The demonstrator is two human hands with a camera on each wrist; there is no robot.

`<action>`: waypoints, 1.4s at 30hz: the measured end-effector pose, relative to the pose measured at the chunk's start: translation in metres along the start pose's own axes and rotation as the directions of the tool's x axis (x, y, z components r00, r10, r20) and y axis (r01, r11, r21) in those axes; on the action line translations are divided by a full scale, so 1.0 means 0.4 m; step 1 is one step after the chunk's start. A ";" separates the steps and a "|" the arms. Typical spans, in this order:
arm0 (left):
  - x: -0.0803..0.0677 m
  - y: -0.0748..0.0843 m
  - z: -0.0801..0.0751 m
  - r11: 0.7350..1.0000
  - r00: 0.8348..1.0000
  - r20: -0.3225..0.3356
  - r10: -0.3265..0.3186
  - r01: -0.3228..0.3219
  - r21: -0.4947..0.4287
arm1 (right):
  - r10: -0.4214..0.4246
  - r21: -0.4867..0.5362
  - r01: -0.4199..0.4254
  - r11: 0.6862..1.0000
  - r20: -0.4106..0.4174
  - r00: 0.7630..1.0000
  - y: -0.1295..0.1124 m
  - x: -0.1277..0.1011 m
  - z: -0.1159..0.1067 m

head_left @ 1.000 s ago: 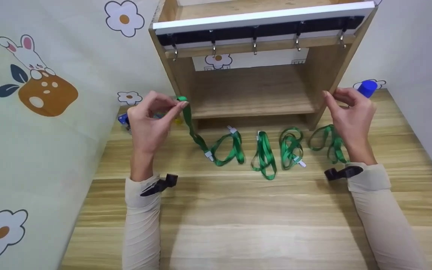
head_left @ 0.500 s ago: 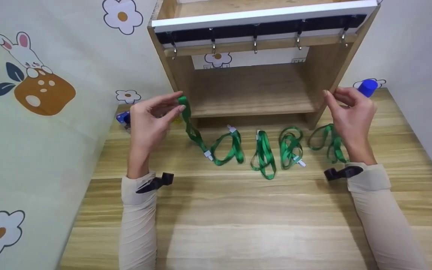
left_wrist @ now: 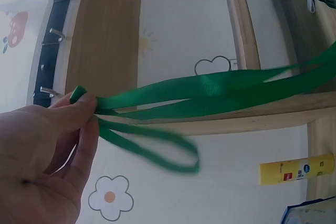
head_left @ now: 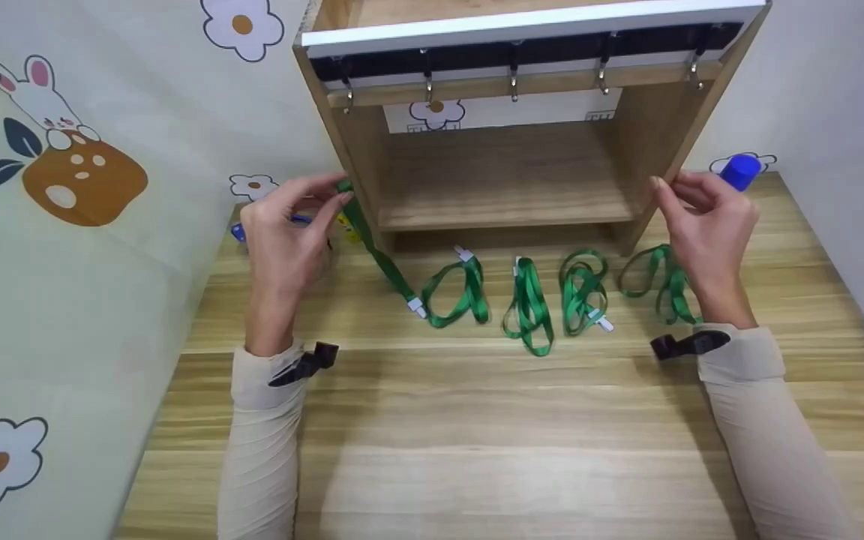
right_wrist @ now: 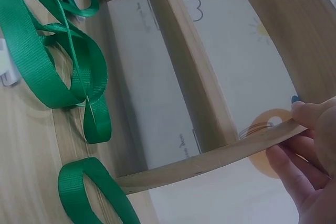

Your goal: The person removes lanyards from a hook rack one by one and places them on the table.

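Observation:
Between thumb and fingers, my left hand (head_left: 282, 232) pinches the looped end of a green lanyard (head_left: 383, 262), just left of the wooden shelf unit (head_left: 499, 172). From there the strap slants down to its white clip (head_left: 417, 307) on the table. In the left wrist view, the held strap (left_wrist: 205, 90) runs off to the right and a small loop (left_wrist: 178, 156) dangles below the fingers. My right hand (head_left: 709, 232) pinches the front edge of the unit's right side panel (right_wrist: 220, 158). Below it, another green lanyard (head_left: 676, 296) lies partly hidden by the wrist.
More coiled green lanyards (head_left: 529, 307) lie in a row before the unit. A dark strip with several metal hooks (head_left: 514, 82) crosses its upper front. A blue-capped object (head_left: 739, 172) stands behind my right hand; a yellow tube (left_wrist: 296, 169) lies at left. Patterned walls (head_left: 102, 315) border the table.
My left hand has moved left and slightly away, drawing the pinched lanyard straighter. My right hand has kept its grip on the side panel. The head view has shifted slightly.

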State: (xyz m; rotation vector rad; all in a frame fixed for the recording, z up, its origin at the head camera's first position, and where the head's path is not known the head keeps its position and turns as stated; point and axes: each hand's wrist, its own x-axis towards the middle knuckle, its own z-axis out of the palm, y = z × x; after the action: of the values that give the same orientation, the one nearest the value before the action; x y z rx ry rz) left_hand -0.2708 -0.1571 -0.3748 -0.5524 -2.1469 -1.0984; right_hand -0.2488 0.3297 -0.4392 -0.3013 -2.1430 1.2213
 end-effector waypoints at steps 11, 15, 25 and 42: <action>0.004 0.020 0.008 0.998 0.998 -0.017 0.057 -0.058 -0.037 | 0.014 0.001 -0.014 1.000 0.007 1.000 -0.006 0.000 -0.005; 0.002 0.024 0.012 0.997 0.997 -0.042 0.064 -0.066 -0.046 | 0.005 0.009 -0.005 1.000 0.006 1.000 -0.001 0.000 -0.002; 0.027 0.022 -0.006 1.000 0.987 -0.161 -0.002 0.003 0.010 | -0.041 0.040 0.042 0.998 -0.020 0.999 0.012 0.001 0.001; 0.008 0.089 -0.068 0.941 0.975 -0.204 0.087 -0.147 -0.304 | 0.001 0.038 -0.001 0.999 -0.002 1.000 0.000 -0.002 0.002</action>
State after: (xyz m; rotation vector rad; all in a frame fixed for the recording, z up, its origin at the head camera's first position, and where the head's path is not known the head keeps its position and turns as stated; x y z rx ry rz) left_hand -0.2410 -0.1594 -0.3413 -0.6841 -1.7623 -1.3816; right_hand -0.2486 0.3288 -0.4397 -0.2870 -2.1159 1.2600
